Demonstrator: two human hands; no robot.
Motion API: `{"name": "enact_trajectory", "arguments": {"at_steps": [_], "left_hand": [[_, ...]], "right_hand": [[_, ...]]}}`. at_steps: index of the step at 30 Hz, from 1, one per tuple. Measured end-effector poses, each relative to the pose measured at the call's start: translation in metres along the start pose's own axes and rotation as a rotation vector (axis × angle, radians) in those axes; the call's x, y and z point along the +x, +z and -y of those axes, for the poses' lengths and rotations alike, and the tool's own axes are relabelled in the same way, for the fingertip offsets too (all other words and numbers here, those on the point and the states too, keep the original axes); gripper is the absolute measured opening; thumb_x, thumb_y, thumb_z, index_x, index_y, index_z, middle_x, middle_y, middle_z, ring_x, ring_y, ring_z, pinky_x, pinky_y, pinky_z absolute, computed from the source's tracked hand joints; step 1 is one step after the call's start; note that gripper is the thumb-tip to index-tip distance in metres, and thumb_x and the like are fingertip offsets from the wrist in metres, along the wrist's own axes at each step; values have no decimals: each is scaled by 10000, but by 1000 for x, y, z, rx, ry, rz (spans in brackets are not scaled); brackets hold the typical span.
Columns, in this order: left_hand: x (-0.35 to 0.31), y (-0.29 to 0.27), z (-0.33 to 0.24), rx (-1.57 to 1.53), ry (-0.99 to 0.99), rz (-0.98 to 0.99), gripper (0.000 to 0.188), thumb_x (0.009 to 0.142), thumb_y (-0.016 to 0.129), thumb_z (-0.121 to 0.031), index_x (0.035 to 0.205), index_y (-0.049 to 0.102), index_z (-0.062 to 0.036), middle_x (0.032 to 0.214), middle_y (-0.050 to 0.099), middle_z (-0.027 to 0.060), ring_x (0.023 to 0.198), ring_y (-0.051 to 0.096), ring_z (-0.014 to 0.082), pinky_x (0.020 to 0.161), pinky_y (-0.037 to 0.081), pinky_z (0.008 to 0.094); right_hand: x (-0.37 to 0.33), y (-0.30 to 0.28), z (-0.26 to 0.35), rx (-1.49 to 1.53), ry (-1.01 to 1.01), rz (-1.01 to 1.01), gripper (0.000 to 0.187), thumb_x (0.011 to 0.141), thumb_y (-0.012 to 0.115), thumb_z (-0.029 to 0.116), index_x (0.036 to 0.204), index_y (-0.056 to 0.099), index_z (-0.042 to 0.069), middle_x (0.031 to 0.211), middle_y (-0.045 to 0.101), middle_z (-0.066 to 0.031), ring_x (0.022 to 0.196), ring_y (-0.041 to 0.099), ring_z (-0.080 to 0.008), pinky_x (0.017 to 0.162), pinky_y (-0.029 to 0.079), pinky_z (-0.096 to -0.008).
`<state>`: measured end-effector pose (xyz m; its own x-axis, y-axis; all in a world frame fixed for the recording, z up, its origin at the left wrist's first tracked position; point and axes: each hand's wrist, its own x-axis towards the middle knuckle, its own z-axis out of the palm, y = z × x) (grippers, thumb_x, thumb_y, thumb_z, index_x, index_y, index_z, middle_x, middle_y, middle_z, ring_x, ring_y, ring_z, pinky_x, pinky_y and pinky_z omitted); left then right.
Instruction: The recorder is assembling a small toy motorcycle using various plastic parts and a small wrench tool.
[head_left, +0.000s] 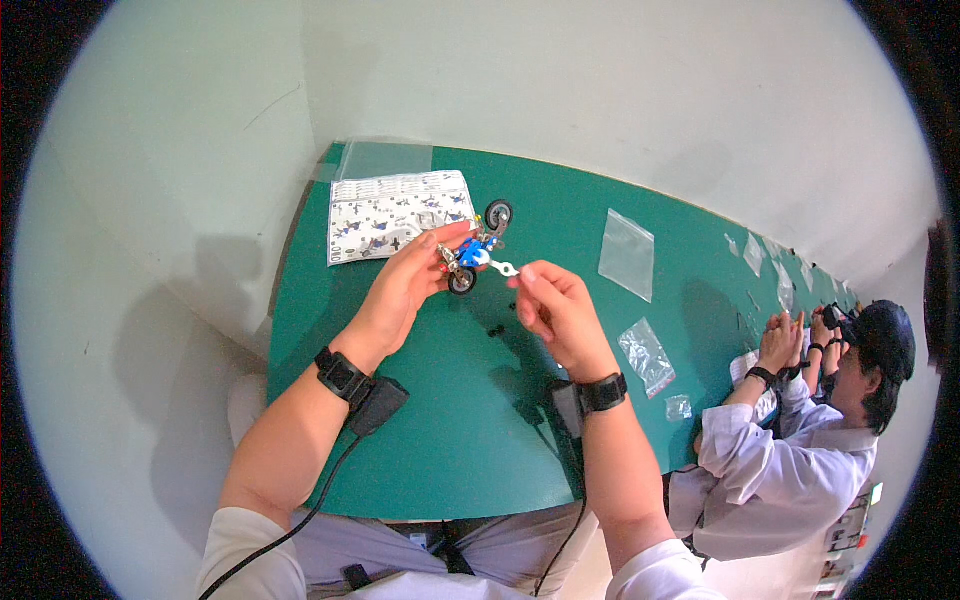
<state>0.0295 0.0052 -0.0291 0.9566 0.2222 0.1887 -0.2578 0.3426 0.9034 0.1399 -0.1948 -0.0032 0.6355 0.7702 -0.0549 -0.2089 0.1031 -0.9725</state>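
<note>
My left hand is closed around the near side of a small toy motorcycle, blue with metal-coloured parts and two black-tyred wheels. It is held up over the green table. In a pinch of thumb and fingers, my right hand has the end of a small white wrench-like tool. The tool's other end reaches the motorcycle's blue body; whether it sits on a fastener is too small to tell. Part of the motorcycle is hidden by my left fingers.
A printed instruction sheet lies behind my left hand. Small dark parts rest below the motorcycle. To the right are a flat clear bag, a crumpled bag and a tiny bag. A co-worker sits at the right.
</note>
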Motion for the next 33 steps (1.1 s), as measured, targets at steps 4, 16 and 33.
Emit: {"name": "enact_trajectory", "arguments": {"at_steps": [4, 16, 33], "left_hand": [[0, -1, 2, -8, -13, 5, 577, 1110, 339, -434, 1513, 469, -43, 1521, 518, 131, 1321, 542, 199, 1115, 399, 375], [0, 1, 4, 75, 24, 20, 553, 1104, 392, -379, 1501, 462, 0, 1528, 512, 149, 1386, 500, 218, 1155, 367, 383], [-1, 7, 2, 490, 174, 104, 637, 923, 531, 135, 1529, 439, -38, 1561, 486, 109, 1416, 483, 200, 1161, 376, 344]], "right_hand": [[0, 2, -3, -403, -56, -143, 280, 1027, 647, 335, 966, 709, 69, 651, 598, 28, 492, 415, -19, 443, 257, -212], [1, -1, -4, -152, -11, -106, 299, 1040, 624, 334, 963, 721, 63, 640, 599, 32, 495, 435, -32, 450, 249, -206], [-3, 14, -3, -542, -481, -297, 145, 926, 739, 61, 1063, 780, 38, 915, 748, -42, 667, 646, -87, 568, 492, -223]]}}
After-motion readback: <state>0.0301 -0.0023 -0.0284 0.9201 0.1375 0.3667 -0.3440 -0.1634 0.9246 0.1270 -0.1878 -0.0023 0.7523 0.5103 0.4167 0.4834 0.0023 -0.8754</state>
